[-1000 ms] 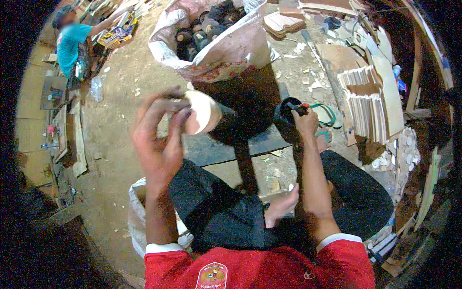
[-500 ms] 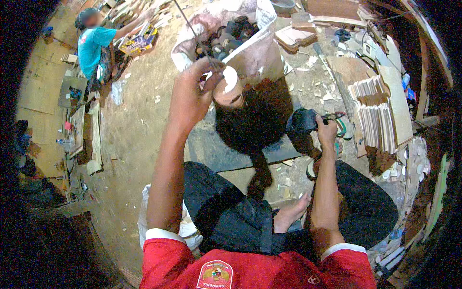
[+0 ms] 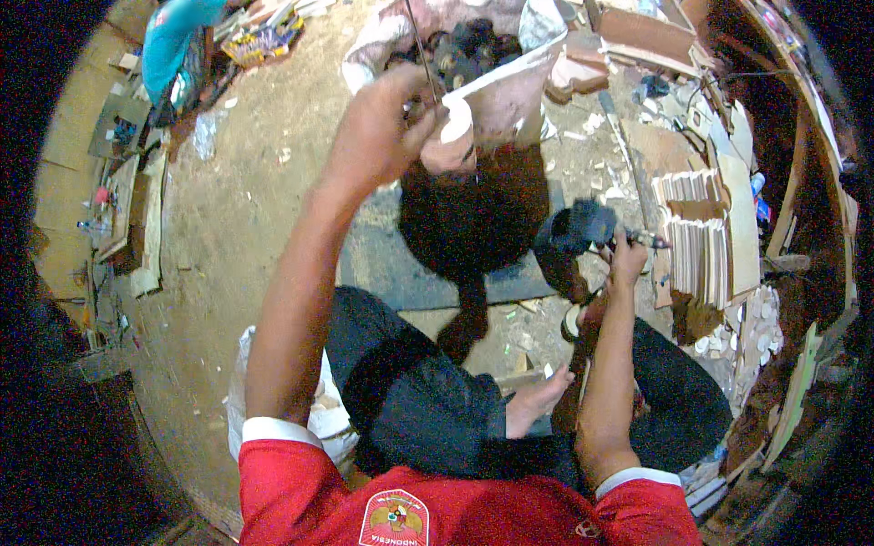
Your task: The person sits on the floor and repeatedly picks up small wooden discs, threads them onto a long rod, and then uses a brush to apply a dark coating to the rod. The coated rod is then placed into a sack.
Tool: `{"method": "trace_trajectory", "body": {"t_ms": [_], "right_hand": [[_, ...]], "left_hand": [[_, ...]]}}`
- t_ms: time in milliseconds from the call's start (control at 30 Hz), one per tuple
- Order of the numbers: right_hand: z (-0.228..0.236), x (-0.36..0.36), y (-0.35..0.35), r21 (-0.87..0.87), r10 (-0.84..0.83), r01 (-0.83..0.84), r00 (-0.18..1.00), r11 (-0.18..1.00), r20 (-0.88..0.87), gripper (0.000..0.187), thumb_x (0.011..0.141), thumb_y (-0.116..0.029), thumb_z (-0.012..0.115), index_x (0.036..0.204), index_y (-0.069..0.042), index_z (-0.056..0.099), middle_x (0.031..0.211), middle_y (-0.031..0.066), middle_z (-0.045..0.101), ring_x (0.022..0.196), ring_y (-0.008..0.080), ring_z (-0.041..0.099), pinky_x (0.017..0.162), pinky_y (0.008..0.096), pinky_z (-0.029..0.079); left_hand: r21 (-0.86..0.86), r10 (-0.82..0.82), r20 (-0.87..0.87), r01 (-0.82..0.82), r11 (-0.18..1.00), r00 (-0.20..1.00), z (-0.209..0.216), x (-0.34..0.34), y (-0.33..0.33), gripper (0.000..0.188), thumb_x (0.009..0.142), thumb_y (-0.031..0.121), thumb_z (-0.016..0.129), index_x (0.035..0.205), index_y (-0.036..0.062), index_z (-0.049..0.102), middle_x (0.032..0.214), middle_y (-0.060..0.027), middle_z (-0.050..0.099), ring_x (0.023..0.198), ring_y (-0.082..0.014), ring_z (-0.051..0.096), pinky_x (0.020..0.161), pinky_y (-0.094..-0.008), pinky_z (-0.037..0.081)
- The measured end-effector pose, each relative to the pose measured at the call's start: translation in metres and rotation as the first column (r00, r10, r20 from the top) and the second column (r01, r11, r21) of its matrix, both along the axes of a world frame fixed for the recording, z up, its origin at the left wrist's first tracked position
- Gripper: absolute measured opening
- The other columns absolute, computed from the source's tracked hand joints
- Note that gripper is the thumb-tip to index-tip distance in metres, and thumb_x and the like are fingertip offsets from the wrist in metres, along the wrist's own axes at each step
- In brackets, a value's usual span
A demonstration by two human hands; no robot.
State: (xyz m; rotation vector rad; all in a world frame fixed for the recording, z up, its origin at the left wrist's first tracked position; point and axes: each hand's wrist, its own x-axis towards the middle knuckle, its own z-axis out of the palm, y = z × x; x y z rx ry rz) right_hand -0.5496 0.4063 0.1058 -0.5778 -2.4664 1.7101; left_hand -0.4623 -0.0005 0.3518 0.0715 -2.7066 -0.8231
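My left hand (image 3: pixel 387 123) is raised in front of me, slightly blurred, its fingers closed at the edge of a pale rounded piece (image 3: pixel 449 153) with a bright white crescent on top. A thin dark rod or cord (image 3: pixel 417 41) runs down from above to these fingers; how it joins the piece is hidden. Lower and to the right, my right hand (image 3: pixel 628 255) grips a dark tool (image 3: pixel 587 225) with a broad black end on the left and a narrow pointed tip on the right. Its exact kind is unclear. A large dark round shadow lies below the pale piece.
Beyond my hands stands a pale sack (image 3: pixel 505 96) of dark rounded lumps. Stacked wooden pieces (image 3: pixel 701 246) lie at right among scraps. A co-worker in a teal shirt (image 3: pixel 173 45) is at far left, near a colourful box (image 3: pixel 264 41). My bare foot (image 3: pixel 537 400) is close below.
My view has shifted, so the co-worker is now cut off at the top edge. My left hand stays raised at the pale piece, more blurred. The right hand still grips the dark tool.
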Motion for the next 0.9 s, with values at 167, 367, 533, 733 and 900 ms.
{"method": "trace_trajectory", "body": {"t_ms": [167, 367, 533, 733, 900], "right_hand": [[0.085, 0.032, -0.081, -0.248, 0.079, -0.027, 0.977, 0.968, 0.201, 0.03, 0.084, -0.024, 0.077, 0.098, 0.001, 0.068, 0.088, 0.0063, 0.069, 0.07, 0.0155, 0.065, 0.058, 0.0293, 0.054], [0.127, 0.082, -0.167, -0.256, 0.433, -0.582, 0.777, 0.772, -0.457, 0.037, 0.092, -0.017, 0.069, 0.122, 0.002, 0.059, 0.117, 0.0093, 0.065, 0.104, 0.0181, 0.061, 0.095, 0.0316, 0.046], [0.116, 0.102, -0.192, -0.051, 0.494, -0.494, 0.869, 0.868, -0.005, 0.031, 0.092, -0.016, 0.067, 0.119, -0.002, 0.063, 0.116, 0.0091, 0.066, 0.109, 0.0212, 0.06, 0.099, 0.0345, 0.044], [0.129, 0.108, -0.21, -0.158, 0.544, -0.721, 0.631, 0.675, -0.553, 0.026, 0.089, -0.001, 0.067, 0.115, 0.0, 0.064, 0.111, 0.0091, 0.068, 0.104, 0.0184, 0.063, 0.095, 0.0308, 0.047], [0.142, 0.117, -0.213, -0.015, 0.663, -0.682, 0.716, 0.732, -0.218, 0.024, 0.088, -0.006, 0.068, 0.112, 0.0, 0.065, 0.109, 0.0097, 0.067, 0.103, 0.0211, 0.063, 0.096, 0.0332, 0.047]], "left_hand": [[0.096, 0.024, -0.024, -0.021, 0.995, 0.999, -0.003, 0.0, -0.009, 0.02, 0.09, 0.011, 0.066, 0.108, 0.003, 0.066, 0.1, -0.0119, 0.07, 0.094, -0.0237, 0.069, 0.084, -0.038, 0.058], [0.299, 0.047, -0.074, -0.023, 0.954, 0.996, -0.006, 0.013, -0.007, 0.014, 0.087, 0.011, 0.067, 0.098, 0.0029, 0.066, 0.082, -0.0177, 0.069, 0.078, -0.0281, 0.07, 0.069, -0.0379, 0.054], [0.234, 0.131, -0.115, -0.101, 0.967, 0.985, -0.005, 0.045, -0.028, 0.016, 0.088, 0.011, 0.066, 0.098, -0.0011, 0.067, 0.087, -0.0187, 0.07, 0.082, -0.0262, 0.071, 0.071, -0.0359, 0.054], [0.222, 0.216, -0.122, -0.185, 0.957, 0.969, -0.012, 0.061, -0.033, 0.015, 0.087, 0.012, 0.067, 0.091, -0.0021, 0.066, 0.086, -0.0157, 0.069, 0.076, -0.028, 0.068, 0.07, -0.0356, 0.053], [0.132, 0.276, -0.116, -0.261, 0.956, 0.954, -0.011, 0.079, -0.041, 0.014, 0.087, 0.012, 0.066, 0.091, -0.0005, 0.062, 0.085, -0.0143, 0.062, 0.077, -0.0263, 0.062, 0.065, -0.0362, 0.049]]}}
